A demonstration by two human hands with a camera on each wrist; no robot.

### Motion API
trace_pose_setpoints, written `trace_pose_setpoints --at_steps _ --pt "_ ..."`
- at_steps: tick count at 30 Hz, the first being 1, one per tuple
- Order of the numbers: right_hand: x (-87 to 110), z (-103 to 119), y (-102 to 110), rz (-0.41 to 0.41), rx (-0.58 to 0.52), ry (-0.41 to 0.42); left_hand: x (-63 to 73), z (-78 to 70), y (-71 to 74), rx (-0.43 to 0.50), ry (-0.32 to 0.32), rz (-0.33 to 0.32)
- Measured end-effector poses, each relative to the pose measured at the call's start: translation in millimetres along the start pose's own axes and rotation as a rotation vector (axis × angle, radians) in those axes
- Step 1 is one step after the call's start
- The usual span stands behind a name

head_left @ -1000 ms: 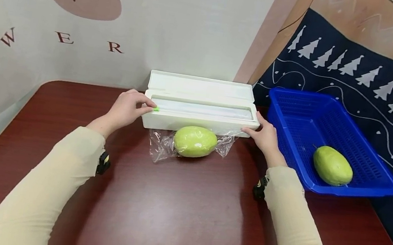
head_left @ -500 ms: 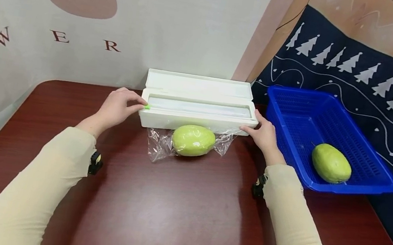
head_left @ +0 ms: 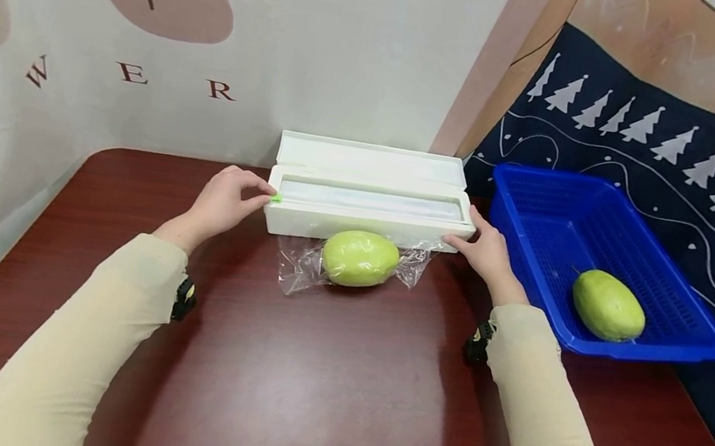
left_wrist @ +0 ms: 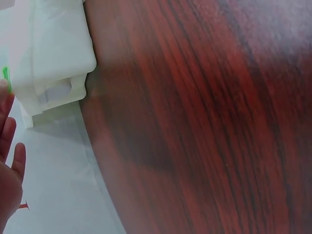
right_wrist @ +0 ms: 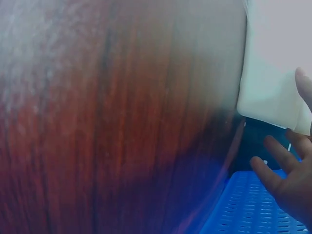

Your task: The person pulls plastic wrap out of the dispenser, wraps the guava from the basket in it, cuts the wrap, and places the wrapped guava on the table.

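The left grip pinches a small green tab at the near left corner of a white box. The right grip holds the opposite end of the box, thumb on the front face and index finger at the end. The box stands on the desk between the 2 grips. Its lid is raised, farther from the person than either grip. Also between the grips, but nearer the person, a wrapped fruit, green and oval, lies just in front of the box; clear film spreads out at its 2 ends. Right of the right grip, a blue basket contains 1 other green fruit.
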State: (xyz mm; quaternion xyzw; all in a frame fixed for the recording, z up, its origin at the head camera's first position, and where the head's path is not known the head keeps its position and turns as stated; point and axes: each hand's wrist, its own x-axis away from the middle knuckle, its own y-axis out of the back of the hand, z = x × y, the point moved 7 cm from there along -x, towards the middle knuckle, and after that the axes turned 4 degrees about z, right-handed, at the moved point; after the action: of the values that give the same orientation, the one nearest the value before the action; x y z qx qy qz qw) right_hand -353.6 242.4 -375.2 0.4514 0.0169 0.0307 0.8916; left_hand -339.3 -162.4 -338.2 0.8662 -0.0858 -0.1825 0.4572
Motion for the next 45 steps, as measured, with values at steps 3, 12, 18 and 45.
trace_pose_setpoints --at_steps 3,12,18,45 --pt "2.1 1 -2 0.035 0.042 0.016 1.0 -6.3 -1.3 -0.039 -0.007 -0.021" --pt "16.1 21 1 -0.015 0.102 0.152 -1.1 -41.5 -22.2 -0.291 -0.166 -0.029" --pt "30.4 44 -1 -0.015 0.183 0.323 -3.3 -48.2 -27.1 -0.301 -0.171 -0.079" --pt "39.0 55 -17 0.172 0.071 0.365 1.6 -58.1 -45.6 -0.167 -0.01 0.113"
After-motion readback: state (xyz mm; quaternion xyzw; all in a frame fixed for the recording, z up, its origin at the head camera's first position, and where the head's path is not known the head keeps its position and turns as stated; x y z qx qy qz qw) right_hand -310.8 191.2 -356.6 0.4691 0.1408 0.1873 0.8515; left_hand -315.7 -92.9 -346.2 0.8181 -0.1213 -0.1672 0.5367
